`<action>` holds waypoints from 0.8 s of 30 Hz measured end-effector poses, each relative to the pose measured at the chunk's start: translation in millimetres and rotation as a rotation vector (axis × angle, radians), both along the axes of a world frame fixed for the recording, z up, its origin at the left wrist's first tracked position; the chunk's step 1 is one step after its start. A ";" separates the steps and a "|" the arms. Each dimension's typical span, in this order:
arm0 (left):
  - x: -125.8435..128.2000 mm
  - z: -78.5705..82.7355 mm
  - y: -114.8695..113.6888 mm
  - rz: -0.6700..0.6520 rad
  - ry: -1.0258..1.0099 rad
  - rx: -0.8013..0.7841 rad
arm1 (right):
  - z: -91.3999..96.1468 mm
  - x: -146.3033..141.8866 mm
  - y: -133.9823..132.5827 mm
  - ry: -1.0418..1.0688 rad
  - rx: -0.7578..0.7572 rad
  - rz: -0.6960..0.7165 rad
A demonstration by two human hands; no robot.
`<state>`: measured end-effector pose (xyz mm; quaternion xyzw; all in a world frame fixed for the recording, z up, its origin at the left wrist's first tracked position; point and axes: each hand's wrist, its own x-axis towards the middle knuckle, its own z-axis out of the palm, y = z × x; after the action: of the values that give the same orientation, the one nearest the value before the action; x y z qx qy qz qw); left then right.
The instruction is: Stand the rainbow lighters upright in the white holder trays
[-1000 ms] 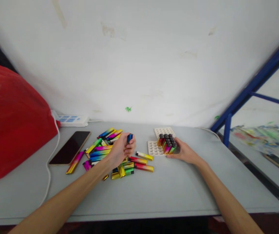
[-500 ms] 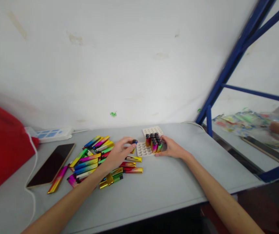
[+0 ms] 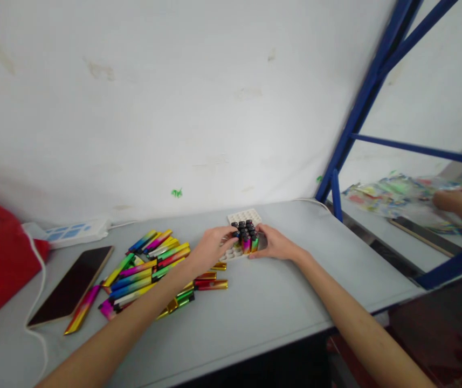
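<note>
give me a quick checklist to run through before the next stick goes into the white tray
1. Tray steadied: the right hand rests against the right side of the white tray. Ok.
2. Stick in hand: the left hand is at the tray's left edge, fingertips at the standing sticks; whether it holds one, cannot tell.
3. Free holes: bare holes show at the tray's far end. Ok.
4. Standing sticks upright: the dark-capped group stands close together and upright. Ok.
5. Supply: a pile of loose sticks lies left of the tray. Ok.
6. Phone kept apart from the pile: one stick lies along its edge. Not ok.
</note>
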<state>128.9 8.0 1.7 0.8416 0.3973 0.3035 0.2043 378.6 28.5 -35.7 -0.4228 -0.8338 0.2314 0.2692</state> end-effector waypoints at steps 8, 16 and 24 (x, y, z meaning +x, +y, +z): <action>-15.5 9.2 -12.2 0.025 -0.008 -0.032 | -1.1 1.6 -0.1 -0.012 0.006 -0.006; -89.1 8.7 -10.1 -0.046 0.143 -0.118 | -5.1 4.0 1.8 -0.025 -0.014 -0.008; -94.2 7.0 -11.4 -0.043 0.130 -0.223 | -4.8 3.2 -0.2 -0.026 -0.028 -0.022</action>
<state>34.7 -3.5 8.7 0.8400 0.4227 0.1977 0.2769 381.8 28.3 -40.5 -0.4390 -0.8291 0.2346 0.2547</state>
